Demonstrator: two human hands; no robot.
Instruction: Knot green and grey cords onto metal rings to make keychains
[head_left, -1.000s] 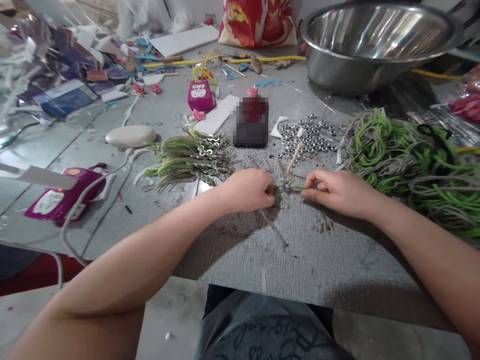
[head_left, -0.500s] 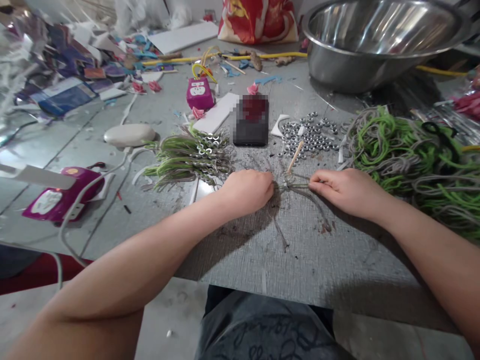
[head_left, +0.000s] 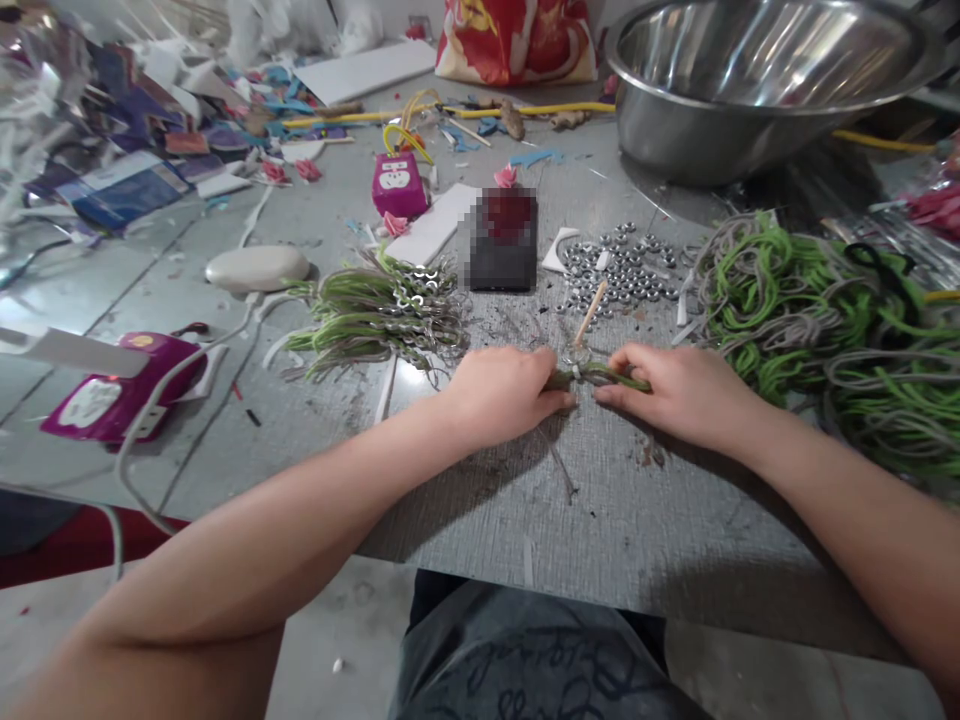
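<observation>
Working at the middle of the grey table [head_left: 637, 520], near of the steel bowl [head_left: 750, 90], left of the green and grey cord heap [head_left: 810, 310], right of the finished bundles [head_left: 375, 315]. Clenching left hand [head_left: 502, 390] and right hand [head_left: 682, 390], both curled tight, on either end of a short cord bunch [head_left: 609, 376] lying between them, just near of the loose metal rings [head_left: 619, 270]. Probably cinching a small ring [head_left: 576, 368] at the bunch's middle: worth pulling level, staying low against the table, gripping close to the ring, catching every strand. Compared with half a second ago: holding the hands closer together, now gathering in the grey tails then trailing nearward beside the right hand.
</observation>
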